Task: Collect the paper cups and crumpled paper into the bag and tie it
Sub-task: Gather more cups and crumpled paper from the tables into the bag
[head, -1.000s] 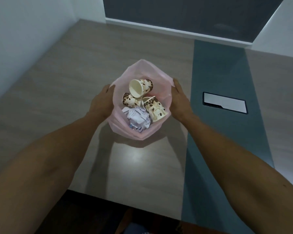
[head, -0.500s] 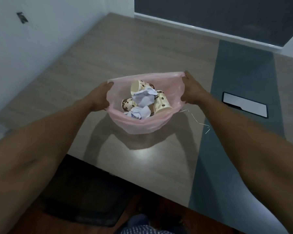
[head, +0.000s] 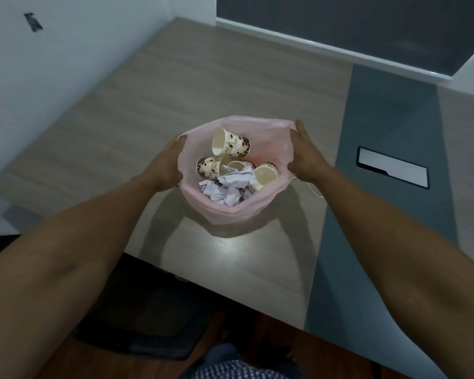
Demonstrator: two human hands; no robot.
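Bag [head: 231, 213] between left grip [head: 166, 168] and right grip [head: 304, 154]

four paper cups [head: 230, 144], two crumpled papers [head: 222, 191], one bag [head: 230, 214]

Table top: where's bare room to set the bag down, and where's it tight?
Bare wood lies left of the pink bag, out to the white wall, and beyond it to the far edge. A patch near the table front edge is also bare. Tighter on the right: the right hand, a thin loose thread, then the white inset panel in the grey strip.
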